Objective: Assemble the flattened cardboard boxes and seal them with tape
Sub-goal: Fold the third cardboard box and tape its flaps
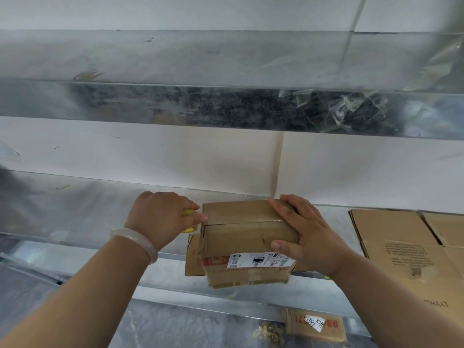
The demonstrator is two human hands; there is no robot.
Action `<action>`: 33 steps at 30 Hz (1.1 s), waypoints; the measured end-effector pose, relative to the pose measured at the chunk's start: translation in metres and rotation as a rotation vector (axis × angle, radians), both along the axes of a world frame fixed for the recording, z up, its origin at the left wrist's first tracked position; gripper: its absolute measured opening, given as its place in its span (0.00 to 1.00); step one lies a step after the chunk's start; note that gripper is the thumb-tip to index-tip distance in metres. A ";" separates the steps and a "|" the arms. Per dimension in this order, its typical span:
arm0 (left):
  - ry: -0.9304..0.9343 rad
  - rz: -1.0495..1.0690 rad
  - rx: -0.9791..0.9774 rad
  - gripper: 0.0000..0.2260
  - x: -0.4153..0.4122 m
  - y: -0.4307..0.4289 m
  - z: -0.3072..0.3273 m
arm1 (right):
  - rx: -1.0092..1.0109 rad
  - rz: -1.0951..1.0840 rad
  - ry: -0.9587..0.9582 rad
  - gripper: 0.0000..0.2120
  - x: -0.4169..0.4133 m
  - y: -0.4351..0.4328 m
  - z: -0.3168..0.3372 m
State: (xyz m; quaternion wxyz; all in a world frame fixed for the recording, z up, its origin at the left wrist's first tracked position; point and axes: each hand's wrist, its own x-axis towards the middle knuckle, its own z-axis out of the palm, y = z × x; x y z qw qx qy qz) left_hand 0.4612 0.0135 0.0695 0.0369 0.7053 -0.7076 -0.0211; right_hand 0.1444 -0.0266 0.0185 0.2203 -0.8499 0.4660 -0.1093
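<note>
Item 1. Cardboard box point(247, 227): we take this as our landmark. It is assembled and stands on the metal bench point(75, 209), with its near lower part past the bench's front lip. Its top flaps are closed. We note a white shipping label point(258, 259) and red printing on its near face.

Item 2. Left hand point(163, 217): directly left of the box, at its top left corner. The fingers are clenched around a yellow tool point(189, 213) held against that end. The hand hides most of the tool, so we cannot tell what kind it is. We log a pale bangle point(135, 243) on the wrist.

Item 3. Right hand point(305, 232): on the box's right end. The fingers lie straight across the top and the thumb lies on the near face, pressing rather than curling round.

Item 4. Flattened cardboard sheets point(401, 244): right of the box, apart from it, lying flat on the same bench with the print upside down to us.

Item 5. Small cardboard piece point(316, 325): below and to the right of the box, on a lower level. It carries a handwritten white slip.

Item 6. Scraps of clear tape point(351, 109): above and right of the box, stuck to the metal shelf edge point(175, 106).
</note>
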 end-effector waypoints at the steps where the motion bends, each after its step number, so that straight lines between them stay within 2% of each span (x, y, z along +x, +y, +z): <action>1: 0.020 0.010 0.023 0.24 0.001 -0.001 -0.004 | -0.001 0.002 0.003 0.39 0.000 0.000 0.000; 8: 0.332 0.076 0.119 0.20 0.007 -0.005 -0.024 | -0.017 0.023 0.036 0.33 0.002 0.002 0.006; 12: 0.362 0.078 0.127 0.19 0.007 -0.006 -0.027 | -0.041 0.045 0.123 0.31 0.003 0.005 0.011; 17: 0.343 0.054 0.097 0.19 0.006 -0.004 -0.031 | -0.268 0.125 0.385 0.35 0.017 0.018 0.022; 19: 0.335 0.050 0.093 0.19 0.006 -0.004 -0.031 | -0.274 0.099 0.440 0.40 0.031 0.026 0.026; 22: 0.325 0.040 0.089 0.21 0.006 -0.005 -0.031 | -0.184 0.020 0.390 0.44 0.056 0.038 0.022; 28: 0.357 0.033 0.055 0.20 0.010 -0.004 -0.036 | -0.238 0.125 0.312 0.37 0.084 0.041 0.010; 33: 0.532 -0.037 0.014 0.11 0.016 0.005 -0.040 | -0.263 0.110 0.306 0.37 0.082 0.041 0.012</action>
